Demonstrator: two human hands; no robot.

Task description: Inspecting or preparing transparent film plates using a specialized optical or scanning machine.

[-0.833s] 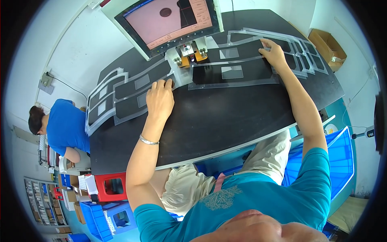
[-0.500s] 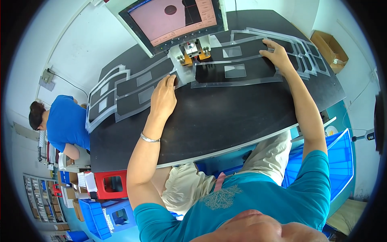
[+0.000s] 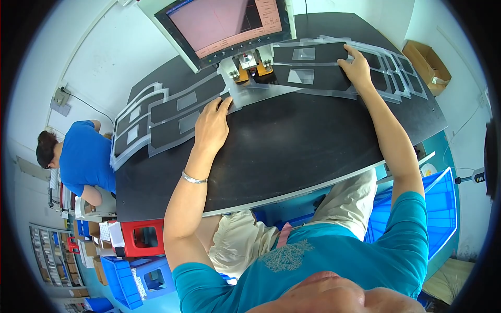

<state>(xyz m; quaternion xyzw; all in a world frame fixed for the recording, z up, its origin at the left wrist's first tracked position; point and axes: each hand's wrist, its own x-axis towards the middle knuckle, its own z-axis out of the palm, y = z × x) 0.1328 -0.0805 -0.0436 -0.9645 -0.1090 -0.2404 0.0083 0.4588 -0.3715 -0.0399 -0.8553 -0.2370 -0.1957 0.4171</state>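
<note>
My left hand (image 3: 213, 122) lies with its fingers stretched out at the inner edge of a black sheet (image 3: 166, 111), which has clear borders and two pale rectangular windows. My right hand (image 3: 357, 72) has its thumb and forefinger apart, resting on the right end of a similar black sheet (image 3: 330, 79). The left end of that right-hand sheet reaches beneath a small machine head (image 3: 249, 63) with orange-yellow brackets. Between the two sheets shows a pale metal plate (image 3: 261, 95). The other fingers of my right hand are partly hidden.
A monitor (image 3: 224, 26) stands over the machine head. More bordered sheets overlap on the dark table (image 3: 282, 141) at far left (image 3: 122, 146) and far right (image 3: 412, 73). Nearby are a cardboard box (image 3: 427, 65), a blue bin (image 3: 417, 219), a red stool (image 3: 142, 238) and a person in blue (image 3: 88, 156).
The right-hand sheet has slid away from me, with my right hand moving slightly the same way. My left hand has barely moved. A dark disc has gone from the monitor picture.
</note>
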